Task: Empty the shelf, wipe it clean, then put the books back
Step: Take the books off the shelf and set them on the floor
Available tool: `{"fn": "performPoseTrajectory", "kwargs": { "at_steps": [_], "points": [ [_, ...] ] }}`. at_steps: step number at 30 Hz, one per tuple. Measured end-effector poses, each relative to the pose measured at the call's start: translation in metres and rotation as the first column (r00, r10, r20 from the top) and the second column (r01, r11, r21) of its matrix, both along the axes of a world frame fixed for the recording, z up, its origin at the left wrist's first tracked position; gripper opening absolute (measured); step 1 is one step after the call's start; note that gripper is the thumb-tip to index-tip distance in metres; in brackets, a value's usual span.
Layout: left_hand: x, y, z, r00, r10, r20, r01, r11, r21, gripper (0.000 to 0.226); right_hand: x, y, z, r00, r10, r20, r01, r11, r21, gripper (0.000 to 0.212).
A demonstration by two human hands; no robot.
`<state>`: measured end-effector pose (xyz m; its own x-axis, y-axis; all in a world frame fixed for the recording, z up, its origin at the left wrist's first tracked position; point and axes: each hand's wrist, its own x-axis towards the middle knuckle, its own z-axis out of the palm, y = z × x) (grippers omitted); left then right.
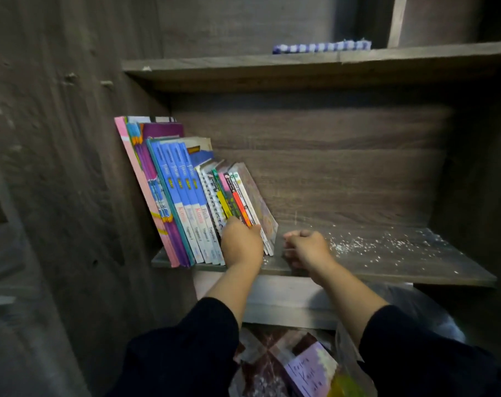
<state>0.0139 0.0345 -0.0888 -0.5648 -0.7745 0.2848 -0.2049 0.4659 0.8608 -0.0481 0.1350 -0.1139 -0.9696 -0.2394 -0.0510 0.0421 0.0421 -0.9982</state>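
A row of books (183, 196) leans to the left at the left end of the dark wooden shelf (387, 270). Tall pink, purple and blue ones stand at the left, thin small ones (243, 196) at the right end. My left hand (240, 242) reaches into the lower spines of the thin books, fingers hidden among them. My right hand (306, 249) is curled into a fist on the shelf just right of the last book and holds nothing I can see. White crumbs and dust (372, 243) are scattered over the right part of the shelf.
A blue-and-white checked cloth (322, 47) lies on the upper shelf (272, 67). Below the shelf are a plastic bag (415, 310), a lilac notebook with handwriting (312, 371) and a patterned floor. The cabinet's side wall (71, 167) stands close on the left.
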Motion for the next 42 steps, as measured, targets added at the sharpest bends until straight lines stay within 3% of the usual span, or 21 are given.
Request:
{"fn": "performPoseTrajectory", "kwargs": {
  "at_steps": [5, 10, 15, 19, 21, 27, 32, 38, 42],
  "points": [
    [-0.018, 0.008, -0.01, 0.984, 0.147, -0.101, -0.163, 0.971, -0.176, 0.044, -0.009, -0.011, -0.005, 1.0, 0.01, -0.007, -0.011, 0.998, -0.056, 0.014],
    [-0.021, 0.006, -0.009, 0.972, 0.139, -0.187, -0.17, 0.972, -0.163, 0.045, -0.014, -0.015, -0.008, 1.0, 0.029, 0.008, -0.028, 0.996, -0.086, 0.015],
    [-0.023, -0.004, -0.005, 0.957, 0.109, -0.267, -0.181, 0.949, -0.259, 0.044, -0.016, -0.006, -0.009, 0.991, 0.133, 0.013, -0.133, 0.991, -0.013, 0.029],
    [-0.021, -0.008, -0.002, 0.944, 0.147, -0.294, -0.207, 0.961, -0.184, 0.033, -0.024, -0.01, -0.02, 0.979, 0.131, -0.158, -0.11, 0.985, 0.134, 0.034],
    [-0.02, -0.009, -0.002, 0.948, 0.176, -0.266, -0.214, 0.969, -0.122, 0.03, -0.022, -0.014, -0.02, 0.954, 0.133, -0.269, -0.06, 0.963, 0.264, 0.039],
    [-0.017, -0.02, -0.005, 0.977, 0.095, -0.192, -0.142, 0.959, -0.246, 0.033, -0.02, -0.032, -0.023, 0.881, 0.233, -0.412, -0.019, 0.886, 0.462, 0.051],
    [-0.018, -0.026, -0.005, 0.985, 0.058, -0.162, -0.102, 0.955, -0.279, 0.035, -0.028, -0.038, -0.027, 0.861, 0.244, -0.446, 0.012, 0.868, 0.497, 0.049],
    [-0.017, -0.027, -0.001, 0.994, 0.044, -0.096, -0.076, 0.932, -0.355, 0.03, -0.039, -0.031, -0.029, 0.865, 0.297, -0.404, -0.096, 0.889, 0.447, 0.048],
    [-0.018, -0.022, 0.012, 1.0, 0.021, 0.002, -0.018, 0.909, -0.416, 0.045, -0.041, -0.025, -0.026, 0.867, 0.3, -0.398, -0.11, 0.894, 0.435, 0.049]
  ]
}}
